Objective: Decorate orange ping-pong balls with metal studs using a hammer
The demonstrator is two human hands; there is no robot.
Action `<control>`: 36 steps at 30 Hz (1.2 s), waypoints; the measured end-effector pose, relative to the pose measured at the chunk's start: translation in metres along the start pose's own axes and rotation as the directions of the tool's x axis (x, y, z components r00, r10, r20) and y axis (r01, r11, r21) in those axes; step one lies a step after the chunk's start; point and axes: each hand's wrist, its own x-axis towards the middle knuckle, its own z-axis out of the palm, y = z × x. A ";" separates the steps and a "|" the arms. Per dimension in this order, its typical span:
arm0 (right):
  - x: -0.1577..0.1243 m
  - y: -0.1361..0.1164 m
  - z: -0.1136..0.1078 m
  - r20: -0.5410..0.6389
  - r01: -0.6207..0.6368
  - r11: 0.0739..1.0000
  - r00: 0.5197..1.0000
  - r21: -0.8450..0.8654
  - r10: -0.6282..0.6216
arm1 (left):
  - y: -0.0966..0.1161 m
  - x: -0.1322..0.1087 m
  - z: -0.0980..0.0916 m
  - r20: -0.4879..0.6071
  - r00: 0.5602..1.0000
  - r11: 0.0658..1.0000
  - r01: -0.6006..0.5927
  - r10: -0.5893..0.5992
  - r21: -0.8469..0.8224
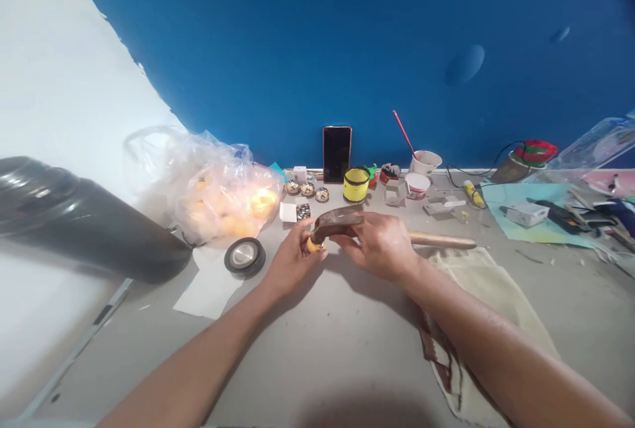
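Observation:
My right hand point(384, 243) is closed around a hammer point(441, 239) near its head, and the wooden handle sticks out to the right. The dark metal head point(337, 218) reaches left over my left hand point(295, 259). Between the fingertips of my left hand is a small yellow-orange rounded piece point(313, 245), partly covered by the fingers. The hammer head is at or just above this piece; whether they touch I cannot tell. Just behind the hands lies a small white box point(288, 212) with shiny dark bits point(303, 212).
Behind stand several small round pieces point(307, 189), a phone point(337, 153), a yellow ring-shaped container point(356, 184) and a paper cup point(425, 162). At left are a dark bottle point(89, 223), a plastic bag point(223, 196) and a round lid point(245, 256). A cloth point(491, 309) lies under my right forearm.

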 end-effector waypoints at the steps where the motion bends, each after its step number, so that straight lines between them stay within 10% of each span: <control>1: 0.000 0.001 0.001 -0.003 0.016 1.000 1.000 0.002 -0.016 | 0.000 0.000 0.000 0.002 1.000 1.000 -0.002 0.002 -0.015; 15: 0.001 0.012 0.005 -0.049 -0.143 0.989 0.989 -0.040 0.141 | 0.012 -0.002 0.000 -0.092 0.992 0.995 0.090 -0.087 0.033; 28: 0.004 0.034 0.032 0.390 -0.278 0.960 0.881 -0.027 0.266 | 0.014 0.003 -0.004 -0.366 0.922 0.988 0.088 -0.128 -0.124; 36: 0.018 0.030 0.015 0.397 -0.265 0.961 0.893 0.079 0.214 | 0.008 0.010 -0.007 -0.489 0.850 0.927 -0.002 -0.195 -0.374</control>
